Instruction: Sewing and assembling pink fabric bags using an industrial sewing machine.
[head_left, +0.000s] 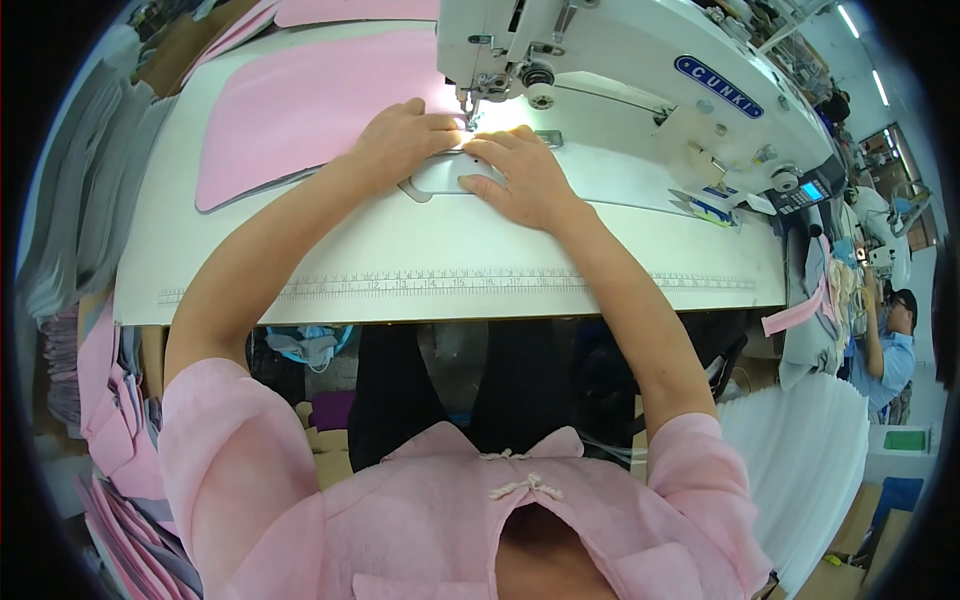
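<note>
A pink fabric panel (290,105) with rounded corners lies at the left of the sewing machine (600,55), its right part reaching the needle (470,108). A dark layer shows along its near edge. On this right part my left hand (400,145) lies with fingers apart, its fingertips close to the lit presser foot. My right hand (525,178) rests just right of the needle, fingers stretched and thumb apart, over the metal plate (440,180). Whatever fabric lies beneath the right fingertips is hidden.
A printed ruler (460,283) runs along the table's near edge. Thread snips (705,208) lie at the right. Stacked grey pieces (85,190) and pink pieces (115,420) stand at the left. Another person (885,345) works at the far right.
</note>
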